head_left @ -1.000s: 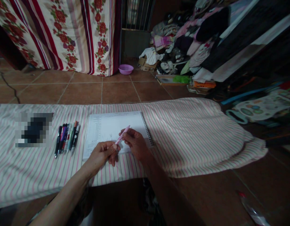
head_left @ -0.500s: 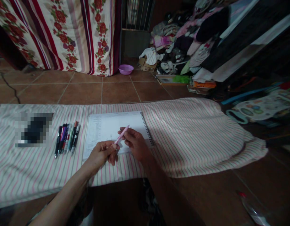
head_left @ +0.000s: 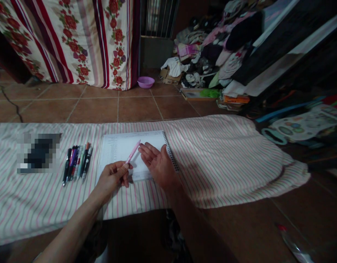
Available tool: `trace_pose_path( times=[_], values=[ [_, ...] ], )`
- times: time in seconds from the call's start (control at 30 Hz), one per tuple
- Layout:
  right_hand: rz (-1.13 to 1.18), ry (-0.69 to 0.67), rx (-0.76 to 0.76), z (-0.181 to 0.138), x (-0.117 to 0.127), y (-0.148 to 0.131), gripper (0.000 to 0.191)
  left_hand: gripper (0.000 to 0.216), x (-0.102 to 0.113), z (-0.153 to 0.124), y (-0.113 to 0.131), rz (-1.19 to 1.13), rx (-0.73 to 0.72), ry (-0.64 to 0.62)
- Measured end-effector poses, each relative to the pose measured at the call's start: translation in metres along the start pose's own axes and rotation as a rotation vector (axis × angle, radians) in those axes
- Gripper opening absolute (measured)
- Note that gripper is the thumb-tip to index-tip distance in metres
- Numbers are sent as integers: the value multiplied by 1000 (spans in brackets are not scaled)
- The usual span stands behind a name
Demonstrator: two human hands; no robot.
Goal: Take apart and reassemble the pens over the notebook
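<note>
My left hand (head_left: 112, 176) pinches the lower end of a pink pen (head_left: 133, 151), which slants up to the right over a spiral notebook (head_left: 121, 148). Its white page shows a printed table. My right hand (head_left: 156, 163) lies open, palm up, on the notebook's right side, just right of the pen and apart from it. The notebook rests on a pink-and-green striped cloth (head_left: 217, 153) spread over the floor.
A row of several pens (head_left: 76, 162) lies left of the notebook, and a blurred dark object (head_left: 38, 153) lies further left. Behind are tiled floor, a floral curtain (head_left: 75, 40), a purple bowl (head_left: 145, 82) and a heap of clothes (head_left: 212, 54). A plastic bottle (head_left: 293, 246) lies at the lower right.
My right hand let go of the pink pen and opened palm up. My left hand moved slightly left, keeping the pen.
</note>
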State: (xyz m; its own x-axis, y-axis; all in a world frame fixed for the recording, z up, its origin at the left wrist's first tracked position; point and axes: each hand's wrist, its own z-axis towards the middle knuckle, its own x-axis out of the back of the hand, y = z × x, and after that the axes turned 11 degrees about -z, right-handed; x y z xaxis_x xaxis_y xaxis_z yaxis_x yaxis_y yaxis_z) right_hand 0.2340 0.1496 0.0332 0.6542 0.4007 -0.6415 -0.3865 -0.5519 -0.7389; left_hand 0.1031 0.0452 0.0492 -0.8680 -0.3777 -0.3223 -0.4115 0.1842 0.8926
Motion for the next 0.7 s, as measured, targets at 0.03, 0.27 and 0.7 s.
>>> trace_pose_path(
  times=[0.03,0.27,0.7],
  values=[
    [51,-19,-8,0,1,-2,56,37,1,0,0,6,-4,8],
    [91,-89,-15,-2,6,-3,62,39,3,3,-2,14,-43,101],
    [-569,164,285,-2,-1,9,22,42,3,5,-2,102,-44,141]
  ],
)
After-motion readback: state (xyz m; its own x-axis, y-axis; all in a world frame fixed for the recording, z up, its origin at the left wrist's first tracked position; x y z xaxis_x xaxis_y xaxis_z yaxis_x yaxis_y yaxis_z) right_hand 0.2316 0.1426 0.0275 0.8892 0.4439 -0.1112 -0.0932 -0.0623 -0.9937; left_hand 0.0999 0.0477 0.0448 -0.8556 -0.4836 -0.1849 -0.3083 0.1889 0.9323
